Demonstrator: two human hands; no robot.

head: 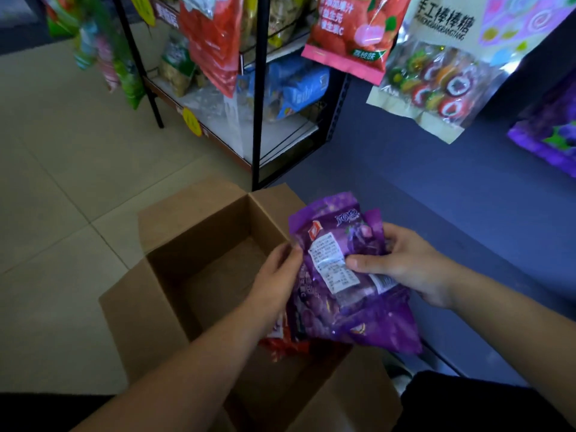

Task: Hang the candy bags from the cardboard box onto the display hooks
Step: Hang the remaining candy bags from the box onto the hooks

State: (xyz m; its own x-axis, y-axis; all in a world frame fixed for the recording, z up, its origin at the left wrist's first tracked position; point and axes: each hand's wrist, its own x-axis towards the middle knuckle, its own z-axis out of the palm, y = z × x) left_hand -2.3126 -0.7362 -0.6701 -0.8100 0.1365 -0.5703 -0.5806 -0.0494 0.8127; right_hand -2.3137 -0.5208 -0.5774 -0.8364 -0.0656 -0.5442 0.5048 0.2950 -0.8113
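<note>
Purple candy bags (330,307) are up over the cardboard box (193,226), at its right rim. The left hand (274,272) pinches the box-side edge and the right hand (405,263) grips the outer side, thumb across the label. Their long axis points up and away from the box, toward the display.

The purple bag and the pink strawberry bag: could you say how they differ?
The purple bag is held in the left hand and right hand; the pink strawberry bag hangs on display. The purple bag shows its label side, the pink one its front. Both are plastic.
</note>
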